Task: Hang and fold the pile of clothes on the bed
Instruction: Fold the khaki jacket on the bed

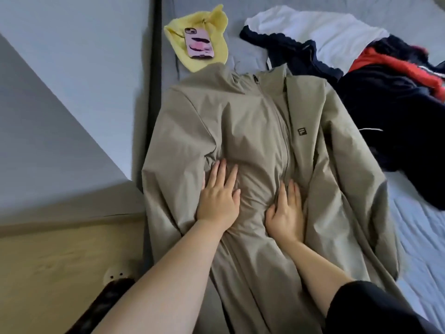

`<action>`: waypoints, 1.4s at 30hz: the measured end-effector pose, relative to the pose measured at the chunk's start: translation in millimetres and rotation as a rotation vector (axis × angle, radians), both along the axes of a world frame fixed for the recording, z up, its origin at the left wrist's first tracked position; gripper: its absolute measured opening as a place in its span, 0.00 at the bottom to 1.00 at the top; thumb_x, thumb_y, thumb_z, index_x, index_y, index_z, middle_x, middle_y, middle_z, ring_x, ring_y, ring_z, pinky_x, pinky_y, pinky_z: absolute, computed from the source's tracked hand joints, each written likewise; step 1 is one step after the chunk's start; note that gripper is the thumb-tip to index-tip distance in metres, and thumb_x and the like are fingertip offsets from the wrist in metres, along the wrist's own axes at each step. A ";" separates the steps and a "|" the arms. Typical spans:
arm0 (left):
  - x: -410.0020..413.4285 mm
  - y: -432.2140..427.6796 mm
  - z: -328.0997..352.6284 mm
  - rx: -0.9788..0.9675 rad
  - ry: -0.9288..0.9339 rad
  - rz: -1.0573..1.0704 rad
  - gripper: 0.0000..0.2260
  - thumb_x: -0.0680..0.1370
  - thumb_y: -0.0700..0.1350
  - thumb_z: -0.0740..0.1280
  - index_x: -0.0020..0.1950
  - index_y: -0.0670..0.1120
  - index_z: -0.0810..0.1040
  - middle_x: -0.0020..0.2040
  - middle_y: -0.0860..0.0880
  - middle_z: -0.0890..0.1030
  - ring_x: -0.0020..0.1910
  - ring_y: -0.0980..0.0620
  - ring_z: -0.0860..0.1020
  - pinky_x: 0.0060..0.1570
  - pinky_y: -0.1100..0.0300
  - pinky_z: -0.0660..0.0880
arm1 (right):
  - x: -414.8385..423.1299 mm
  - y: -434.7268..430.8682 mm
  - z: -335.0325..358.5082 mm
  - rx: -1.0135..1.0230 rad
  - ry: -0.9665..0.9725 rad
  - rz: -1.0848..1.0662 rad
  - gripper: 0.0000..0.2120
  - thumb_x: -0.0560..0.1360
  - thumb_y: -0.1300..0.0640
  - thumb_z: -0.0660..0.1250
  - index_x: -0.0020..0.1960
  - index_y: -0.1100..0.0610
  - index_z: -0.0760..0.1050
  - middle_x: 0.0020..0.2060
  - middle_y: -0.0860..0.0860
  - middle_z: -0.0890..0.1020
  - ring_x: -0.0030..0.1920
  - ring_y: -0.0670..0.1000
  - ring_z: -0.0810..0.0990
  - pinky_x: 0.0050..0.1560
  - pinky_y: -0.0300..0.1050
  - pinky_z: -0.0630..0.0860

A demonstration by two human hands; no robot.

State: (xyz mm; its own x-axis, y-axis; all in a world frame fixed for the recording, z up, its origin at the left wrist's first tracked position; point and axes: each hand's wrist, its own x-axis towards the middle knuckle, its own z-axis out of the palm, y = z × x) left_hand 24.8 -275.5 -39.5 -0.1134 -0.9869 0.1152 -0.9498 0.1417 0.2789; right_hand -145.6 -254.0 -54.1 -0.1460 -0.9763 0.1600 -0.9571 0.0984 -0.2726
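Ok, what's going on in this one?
A person is flattening a khaki zip jacket spread front up on the bed. The left hand and right hand both press flat on its middle, fingers straight. It is not yet folded. A white garment, a navy one and a red and black one lie unfolded beside it. A phone rests on a yellow garment.

We log a khaki zip jacket (252,131) spread flat, front up and zipped, on the grey bed (421,237), with a crumpled navy, red and white clothes pile (373,92) touching its upper right
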 end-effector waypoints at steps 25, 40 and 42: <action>65.9 197.5 56.5 0.486 -0.294 0.614 0.28 0.78 0.41 0.56 0.78 0.49 0.52 0.79 0.50 0.43 0.77 0.42 0.39 0.68 0.32 0.42 | -27.0 98.3 58.6 0.538 -0.388 0.220 0.25 0.81 0.53 0.56 0.77 0.56 0.57 0.76 0.57 0.57 0.76 0.54 0.55 0.72 0.44 0.54; 71.4 208.6 80.8 0.156 0.218 0.844 0.16 0.77 0.37 0.62 0.64 0.42 0.75 0.66 0.40 0.70 0.64 0.38 0.69 0.62 0.48 0.67 | -39.2 207.3 82.1 0.264 0.310 0.589 0.23 0.68 0.58 0.65 0.63 0.52 0.74 0.74 0.54 0.60 0.74 0.56 0.54 0.72 0.56 0.48; 75.8 214.0 89.3 0.034 0.080 0.768 0.23 0.72 0.38 0.67 0.66 0.48 0.72 0.69 0.43 0.66 0.66 0.40 0.65 0.64 0.47 0.63 | -27.8 203.5 89.1 0.196 0.137 0.507 0.13 0.65 0.62 0.64 0.49 0.57 0.78 0.58 0.56 0.77 0.63 0.58 0.70 0.60 0.48 0.62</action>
State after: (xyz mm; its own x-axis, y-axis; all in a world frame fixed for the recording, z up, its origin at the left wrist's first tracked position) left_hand 100.6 -61.5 49.8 0.6120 -0.7884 0.0625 -0.7549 -0.5587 0.3436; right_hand -173.4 -50.5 35.0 0.3587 -0.9323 -0.0468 -0.9232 -0.3469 -0.1656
